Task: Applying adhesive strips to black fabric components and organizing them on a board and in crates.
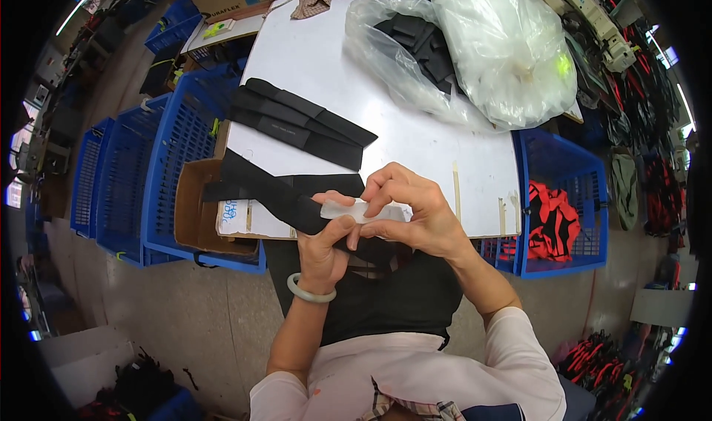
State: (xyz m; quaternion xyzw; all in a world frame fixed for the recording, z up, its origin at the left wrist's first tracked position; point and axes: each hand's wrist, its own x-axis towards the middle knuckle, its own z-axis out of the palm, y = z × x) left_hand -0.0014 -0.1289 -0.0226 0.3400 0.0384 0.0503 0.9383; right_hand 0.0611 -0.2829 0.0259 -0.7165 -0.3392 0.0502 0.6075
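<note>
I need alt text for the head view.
A person's left hand and right hand hold a small whitish strip at a white table, a black band against the left hand. More black bands lie beyond, left of translucent plastic bagging; blue crates flank the table.

Pale pink short-sleeved shirt (430, 369), plaid trim (380, 406), pale round bangle (312, 297), black lower garment (389, 306), perhaps an apron
</note>
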